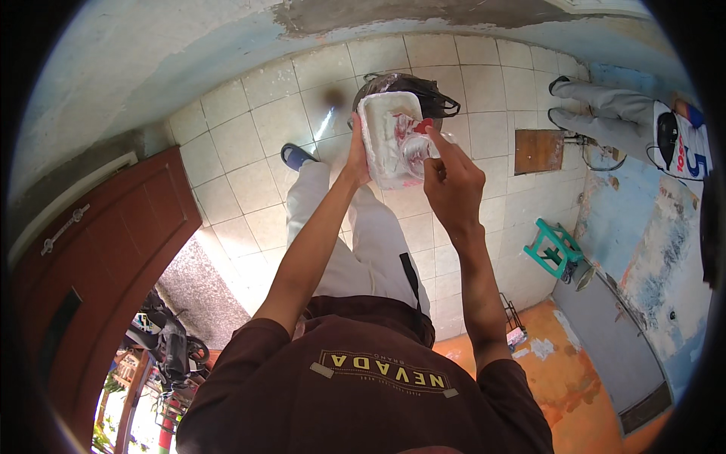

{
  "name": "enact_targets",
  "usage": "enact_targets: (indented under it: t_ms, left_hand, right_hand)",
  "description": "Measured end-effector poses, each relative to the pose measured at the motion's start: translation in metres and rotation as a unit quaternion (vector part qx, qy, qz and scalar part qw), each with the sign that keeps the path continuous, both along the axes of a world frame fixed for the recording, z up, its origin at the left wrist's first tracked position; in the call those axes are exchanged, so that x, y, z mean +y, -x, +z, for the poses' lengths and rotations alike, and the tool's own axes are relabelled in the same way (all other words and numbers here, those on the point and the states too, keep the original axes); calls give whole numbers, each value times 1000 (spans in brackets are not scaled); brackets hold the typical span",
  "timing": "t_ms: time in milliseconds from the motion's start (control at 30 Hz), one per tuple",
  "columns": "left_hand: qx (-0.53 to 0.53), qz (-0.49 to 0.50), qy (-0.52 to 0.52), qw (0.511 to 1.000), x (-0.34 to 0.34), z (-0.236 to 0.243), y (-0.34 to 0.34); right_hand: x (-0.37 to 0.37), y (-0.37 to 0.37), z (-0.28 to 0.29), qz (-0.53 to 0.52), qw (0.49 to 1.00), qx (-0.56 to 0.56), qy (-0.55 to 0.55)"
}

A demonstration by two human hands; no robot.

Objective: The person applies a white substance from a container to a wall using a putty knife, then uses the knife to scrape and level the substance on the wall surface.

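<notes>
Holding: your left hand (357, 155) grips the left edge of a white foam tray (387, 136), fingers closed on it, keeping it tilted up in front of you.
Pinching: your right hand (452, 181) closes thumb and forefinger on a crumpled bit of clear plastic wrap (420, 147) with a red patch, at the tray's right side.
Hands: they are near each other, one on each side of the tray, both clamped on something.
Tray: it is smeared with red stains inside and sits above a round bin (412, 87) lined with a black plastic bag, which stands on the floor just beyond it.
Floor: pale square tiles (249, 151) cover it; your light trousers and a blue sandal (295, 157) show below the tray.
Left side: a reddish-brown wooden door (106, 250) stands open, with a parked motorbike (170, 344) outside it.
Right side: a small green plastic stool (558, 246) stands by a blue, peeling wall, and a brown square board (538, 150) lies on the tiles.
Far right: another person's legs in grey trousers (605, 113) stretch along the floor, well apart from you.
</notes>
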State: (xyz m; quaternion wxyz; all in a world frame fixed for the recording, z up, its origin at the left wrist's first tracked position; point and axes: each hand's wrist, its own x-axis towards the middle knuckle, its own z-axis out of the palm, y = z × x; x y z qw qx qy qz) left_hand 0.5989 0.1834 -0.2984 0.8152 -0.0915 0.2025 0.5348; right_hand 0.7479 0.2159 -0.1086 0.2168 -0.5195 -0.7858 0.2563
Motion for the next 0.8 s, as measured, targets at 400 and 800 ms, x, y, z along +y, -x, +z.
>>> enact_targets:
  t_ms: [400,800]
  left_hand:
    - [-4,-10,21,1000,7,11,4]
    - [63,63,18,996,-20,-14,32]
  right_hand:
    - [-3,-3,-5,-2,1000,-11,-26]
    - [-2,-34,-57,-234,879,355,216]
